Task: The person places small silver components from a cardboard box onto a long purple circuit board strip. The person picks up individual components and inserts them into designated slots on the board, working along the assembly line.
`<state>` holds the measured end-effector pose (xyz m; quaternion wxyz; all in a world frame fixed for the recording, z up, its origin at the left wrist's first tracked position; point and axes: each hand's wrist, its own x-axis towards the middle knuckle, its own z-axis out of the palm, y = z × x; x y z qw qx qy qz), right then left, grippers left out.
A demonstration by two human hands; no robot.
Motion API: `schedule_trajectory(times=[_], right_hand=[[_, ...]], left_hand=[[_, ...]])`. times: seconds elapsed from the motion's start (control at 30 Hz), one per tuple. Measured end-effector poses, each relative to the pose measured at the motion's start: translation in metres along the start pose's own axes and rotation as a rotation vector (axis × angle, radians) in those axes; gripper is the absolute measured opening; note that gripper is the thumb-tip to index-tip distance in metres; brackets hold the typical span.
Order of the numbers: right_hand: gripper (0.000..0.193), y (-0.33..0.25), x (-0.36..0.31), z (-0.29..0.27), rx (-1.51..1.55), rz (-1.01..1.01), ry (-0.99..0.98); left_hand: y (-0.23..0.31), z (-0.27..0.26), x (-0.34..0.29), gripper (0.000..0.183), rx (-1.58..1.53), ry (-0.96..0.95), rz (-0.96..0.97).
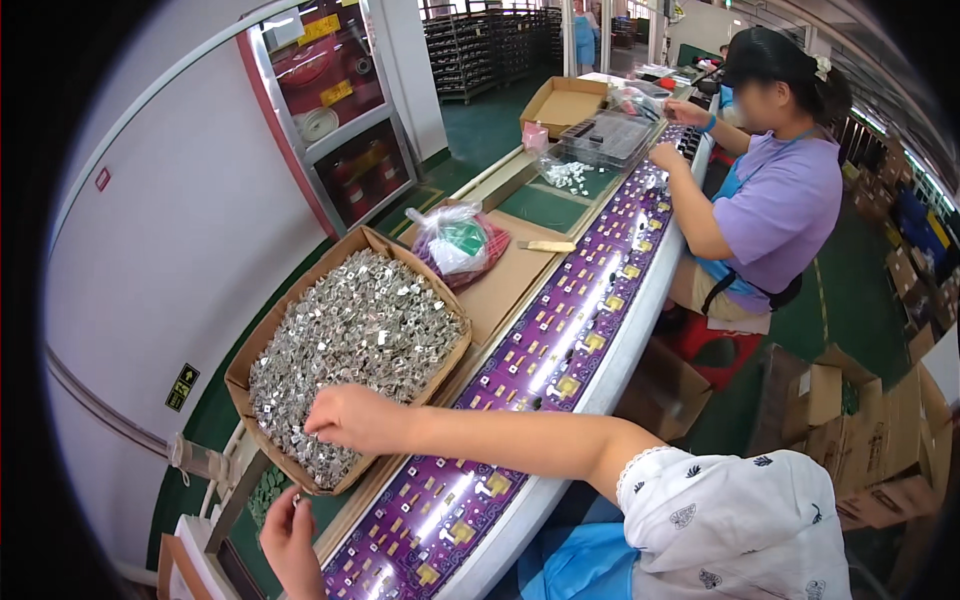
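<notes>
A shallow cardboard box full of small silvery metal parts stands left of the row of circuit boards. Over the near side of its heap is my right hand, fingers curled down at the parts; what they grip, if anything, is hidden. Below the box's near corner, my left hand pinches a small metal part between thumb and fingertips. Purple circuit boards with small white, gold and black components run away from me beneath my right forearm.
Beyond the box lie a plastic bag and a flat tan strip. Farther along are white pieces, a clear tray and an open carton. A co-worker sits at the line's right side; cartons stand behind.
</notes>
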<state>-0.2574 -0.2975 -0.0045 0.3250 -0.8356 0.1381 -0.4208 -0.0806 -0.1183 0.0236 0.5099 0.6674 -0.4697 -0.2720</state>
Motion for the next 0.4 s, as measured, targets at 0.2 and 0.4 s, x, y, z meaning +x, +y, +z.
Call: schedule_trajectory(times=[0.2,0.4], right_hand=[[0.016,-0.041,-0.022,0.005,0.205,0.009,-0.015],[0.015,-0.085,-0.026,0.078,0.278,-0.139,-0.151]], left_hand=[[-0.013,-0.038,-0.059,0.024,0.013,0.009,-0.041],[-0.039,-0.103,-0.127,0.033,-0.119,0.212,-0.130]])
